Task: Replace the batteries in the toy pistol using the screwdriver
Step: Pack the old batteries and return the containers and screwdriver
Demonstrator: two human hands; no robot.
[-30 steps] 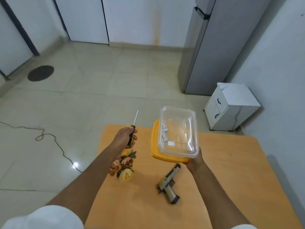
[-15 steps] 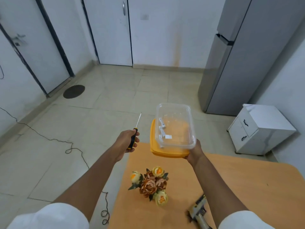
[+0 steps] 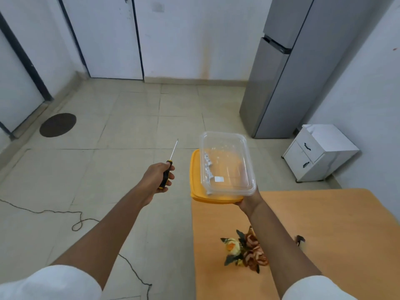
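My left hand point(image 3: 156, 178) grips a screwdriver point(image 3: 170, 163) with a black and yellow handle, its thin shaft pointing up and away over the floor. My right hand point(image 3: 249, 200) holds up a clear plastic container point(image 3: 226, 163) stacked on its orange lid point(image 3: 195, 182) from below, at the table's far left corner. Small white pieces lie inside the container. Only a dark tip of the toy pistol point(image 3: 300, 239) shows on the orange table point(image 3: 337, 230), beside my right forearm; the forearm hides everything else of it.
A bunch of artificial flowers point(image 3: 244, 249) lies on the table near my right forearm. A grey fridge point(image 3: 287, 68) and a small white cabinet point(image 3: 318, 152) stand at the right. A black cable point(image 3: 78, 221) runs across the tiled floor at the left.
The view has swung left, so the table and flowers now sit at the right and the pistol is nearly hidden. Both hands keep their hold on the screwdriver and the container.
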